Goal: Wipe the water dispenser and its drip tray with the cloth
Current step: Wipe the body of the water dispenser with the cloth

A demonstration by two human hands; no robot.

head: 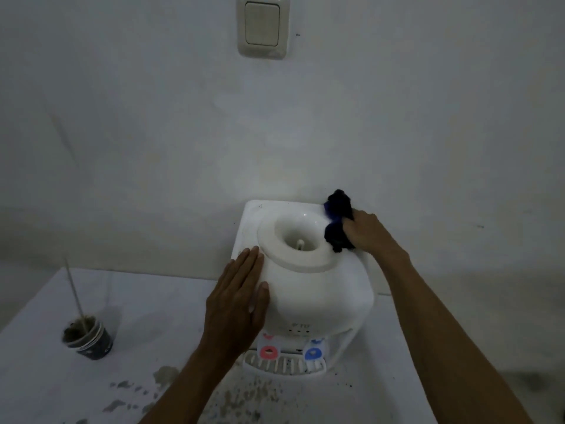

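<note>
A white tabletop water dispenser [318, 289] stands against the wall, its bottle well open on top. At its front are a red tap [268, 351], a blue tap [312, 352] and a white slotted drip tray [284, 367]. My right hand [367, 232] grips a dark blue cloth [337, 220] bunched against the dispenser's back right top corner. My left hand [238, 304] lies flat, fingers together, on the dispenser's left side and holds nothing.
The dispenser sits on a white table [128, 347] stained with dark specks near the front. A dark cup [88, 339] with a stick in it stands at the left. A light switch [263, 26] is on the wall above.
</note>
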